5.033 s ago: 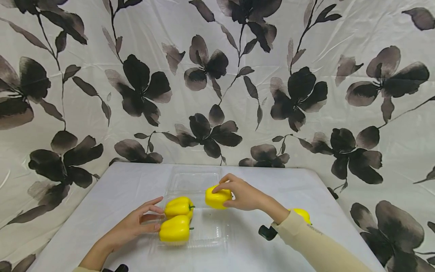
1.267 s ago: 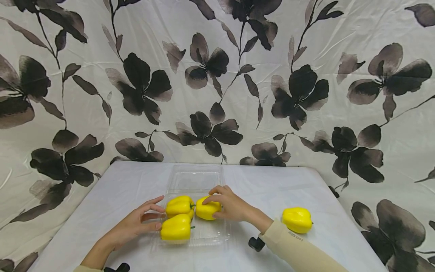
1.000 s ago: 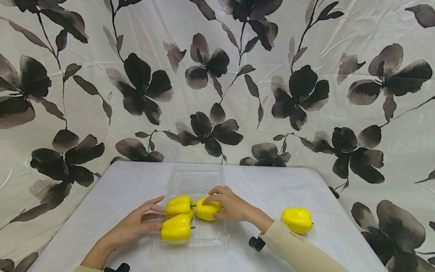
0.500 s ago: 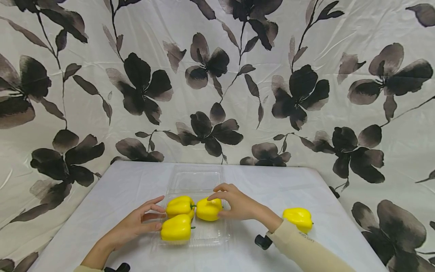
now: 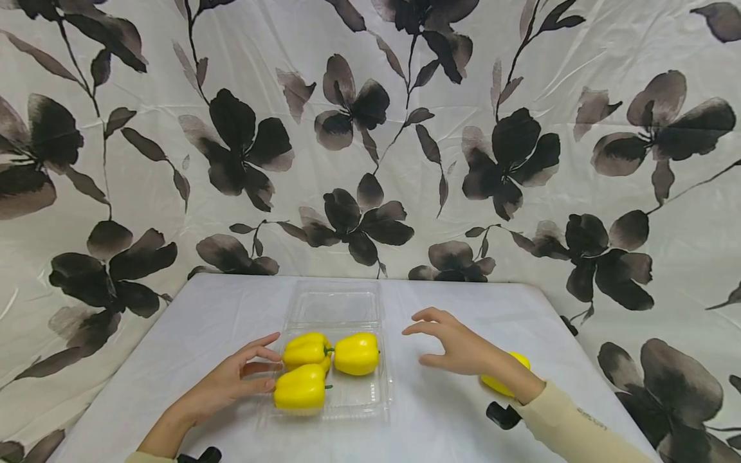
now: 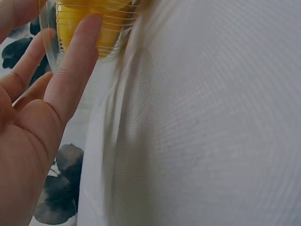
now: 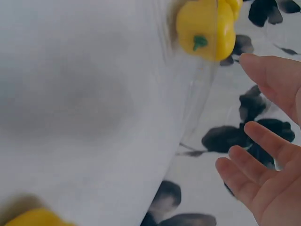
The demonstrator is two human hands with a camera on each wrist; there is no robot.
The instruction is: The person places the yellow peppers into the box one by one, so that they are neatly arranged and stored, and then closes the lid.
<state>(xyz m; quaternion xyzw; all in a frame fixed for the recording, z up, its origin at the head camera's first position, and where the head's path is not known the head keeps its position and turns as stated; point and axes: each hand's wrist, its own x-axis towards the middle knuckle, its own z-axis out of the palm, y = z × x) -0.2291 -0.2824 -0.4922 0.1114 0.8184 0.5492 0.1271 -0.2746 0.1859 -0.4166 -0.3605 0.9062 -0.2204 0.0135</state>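
Observation:
Three yellow bell peppers sit in a clear plastic clamshell container (image 5: 379,402) with its lid folded back. Two are on the left, a back-left pepper (image 5: 303,349) and a front-left pepper (image 5: 299,388); a back-right pepper (image 5: 356,354) lies beside them. My left hand (image 5: 234,379) touches the container's left side with extended fingers, and the left wrist view shows thumb and fingers at its ribbed wall (image 6: 113,28). Over the table right of the container, my right hand (image 5: 457,344) holds nothing, its fingers spread. Partly hidden behind the right forearm is another yellow bell pepper (image 5: 521,363).
A white cloth covers the table (image 5: 440,424). Behind it hangs a curtain (image 5: 428,148) with dark printed flowers. The container's raised lid (image 5: 332,305) lies toward the table's back edge. Black wrist cameras sit under both wrists, the right camera (image 5: 503,415) close above the cloth.
The right hand brought a bell pepper into the container's back right, let go of it and drew away to the right. The left hand has stayed at the container's left side.

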